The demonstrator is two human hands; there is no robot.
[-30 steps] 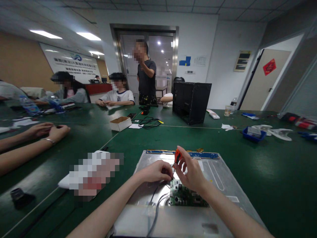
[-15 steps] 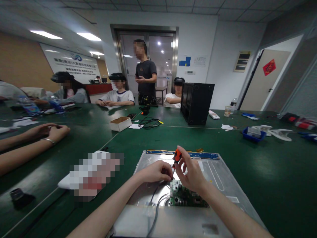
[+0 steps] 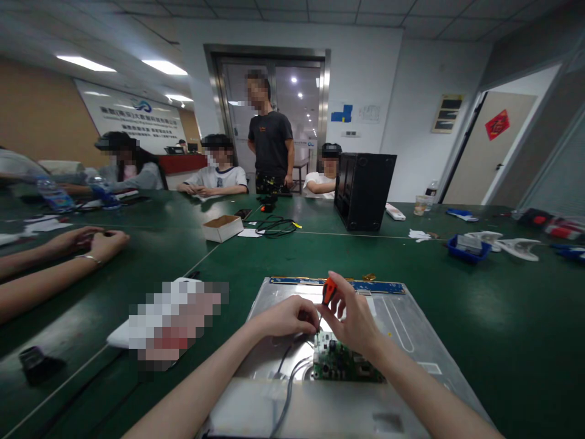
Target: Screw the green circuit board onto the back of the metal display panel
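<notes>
A flat metal panel (image 3: 402, 332) lies on the green table (image 3: 493, 305) in front of me, with a blue strip along its far edge. A small green circuit board (image 3: 342, 363) sits on it, with grey cables running toward me. My right hand (image 3: 351, 320) is closed round an orange-handled screwdriver (image 3: 328, 291), its tip down at the board's top left corner. My left hand (image 3: 287, 317) is pinched right beside that tip, and what it pinches is too small to make out.
A white pixelated object (image 3: 169, 323) lies to the left of the panel. Another person's hands (image 3: 91, 241) rest at the left. A cardboard box (image 3: 222, 227), black cables (image 3: 276, 227), a black case (image 3: 363, 190) and a blue tray (image 3: 466, 247) stand farther off. Several people sit opposite, and one stands.
My hands have barely moved; the screwdriver handle tilts slightly differently. The black case slid right, showing a seated person behind it, and the standing person lowered both arms.
</notes>
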